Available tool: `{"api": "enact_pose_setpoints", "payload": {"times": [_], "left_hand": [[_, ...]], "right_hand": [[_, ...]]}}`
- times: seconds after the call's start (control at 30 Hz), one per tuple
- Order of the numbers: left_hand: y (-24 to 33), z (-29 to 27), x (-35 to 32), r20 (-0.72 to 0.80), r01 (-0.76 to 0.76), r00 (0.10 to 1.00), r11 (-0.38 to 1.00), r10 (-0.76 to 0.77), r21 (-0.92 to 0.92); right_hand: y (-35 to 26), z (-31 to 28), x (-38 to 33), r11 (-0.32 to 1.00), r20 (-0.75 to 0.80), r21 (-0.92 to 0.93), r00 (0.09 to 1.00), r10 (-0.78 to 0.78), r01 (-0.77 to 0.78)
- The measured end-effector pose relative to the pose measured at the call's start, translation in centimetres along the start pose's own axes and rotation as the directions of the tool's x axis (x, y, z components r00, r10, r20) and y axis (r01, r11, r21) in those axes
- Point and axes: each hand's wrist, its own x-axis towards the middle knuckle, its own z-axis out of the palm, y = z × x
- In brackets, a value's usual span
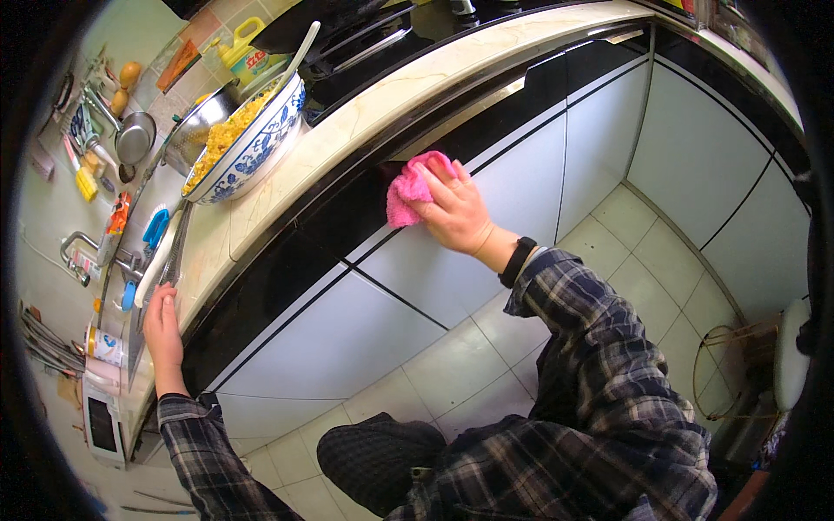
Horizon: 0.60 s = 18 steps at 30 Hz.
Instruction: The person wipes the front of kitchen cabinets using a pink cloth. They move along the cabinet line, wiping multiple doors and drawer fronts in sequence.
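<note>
Wiping the cabinet front under the counter edge

The right hand (pixel 456 213), fingers spread flat, presses a pink cloth (pixel 410 193) against the dark strip at the top of the pale cabinet doors (pixel 347 321), just above centre frame. The left hand (pixel 162 326), at lower left, rests open on the marble counter (pixel 365 122), gripping nothing and seemingly serving as a brace. A blue-and-white bowl (pixel 256 148) of yellow food sits near the counter's rim, upper left. The wipe looks midway; the next stroke likely calls for steady pressure along the strip.
</note>
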Motion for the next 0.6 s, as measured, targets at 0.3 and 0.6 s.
{"api": "enact_pose_setpoints", "payload": {"times": [0.3, 0.6], "left_hand": [[0.2, -0.1, -0.1, -0.020, 0.003, 1.000, 0.999, -0.002, 0.045], [-0.1, 0.1, 0.0, -0.023, 0.008, 1.000, 1.000, -0.007, 0.027]], "right_hand": [[6.8, -1.4, -1.5, 0.916, -0.253, 0.052, 0.882, 0.397, -0.398], [2.1, 4.7, -18.2, 0.142, -0.280, 0.286, 0.059, 0.958, -0.948]]}}
